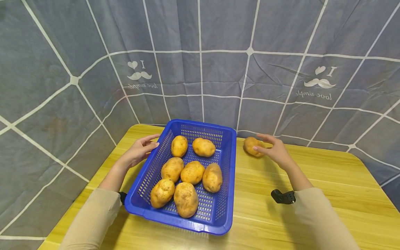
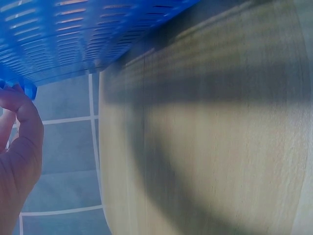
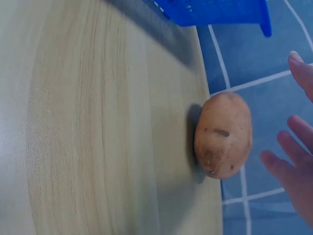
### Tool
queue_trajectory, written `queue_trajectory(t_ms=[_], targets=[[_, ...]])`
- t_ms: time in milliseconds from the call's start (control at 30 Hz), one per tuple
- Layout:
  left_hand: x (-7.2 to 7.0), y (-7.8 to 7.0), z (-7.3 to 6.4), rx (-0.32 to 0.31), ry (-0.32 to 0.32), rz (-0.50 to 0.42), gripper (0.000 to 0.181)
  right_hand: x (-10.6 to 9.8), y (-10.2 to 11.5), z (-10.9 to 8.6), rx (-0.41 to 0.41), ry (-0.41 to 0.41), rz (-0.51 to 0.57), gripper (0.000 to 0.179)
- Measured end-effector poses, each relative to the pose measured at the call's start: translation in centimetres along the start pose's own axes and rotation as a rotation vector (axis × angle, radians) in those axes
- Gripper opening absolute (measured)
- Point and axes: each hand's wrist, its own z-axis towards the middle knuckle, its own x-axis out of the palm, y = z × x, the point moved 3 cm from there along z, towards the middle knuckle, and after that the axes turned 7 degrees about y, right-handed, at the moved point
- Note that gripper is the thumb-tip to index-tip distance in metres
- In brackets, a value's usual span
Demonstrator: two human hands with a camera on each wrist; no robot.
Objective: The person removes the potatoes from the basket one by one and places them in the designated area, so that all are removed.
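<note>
A blue plastic basket (image 1: 229, 208) with slotted walls holds several yellow-brown potatoes (image 1: 192, 172). My left hand (image 1: 140, 151) is at the basket's left rim, its fingers bent and gripping the edge. In the left wrist view, the left hand (image 2: 22, 142) meets the rim's lip, which hides the fingertips. A single potato (image 1: 250, 146) lies on the table to the right of the basket. Beside it is my right hand (image 1: 275, 151), thumb and fingers spread. The right wrist view shows a gap between this potato (image 3: 224, 134) and the right hand (image 3: 298, 161).
The yellow wood-grain table (image 1: 337, 184) extends right of the basket and in front of it. A grey curtain (image 1: 218, 76) with white lines hangs along the table's back and left sides. A black strap end (image 1: 282, 197) sticks out at the right wrist.
</note>
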Motion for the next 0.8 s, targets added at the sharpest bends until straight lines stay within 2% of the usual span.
queue_trajectory(t_ms=[233,467,800], targets=[[0.0,0.0,0.0,0.003,0.002,-0.004,0.057,0.2,1.9,-0.8,-0.008,0.046,0.050,0.056],[0.0,0.0,0.0,0.004,0.003,-0.004,0.058,1.3,4.0,-1.6,-0.030,0.116,0.093,0.056],[0.2,-0.2,-0.1,-0.001,0.005,-0.008,0.058,3.5,7.0,-2.1,-0.111,0.213,0.167,0.059]])
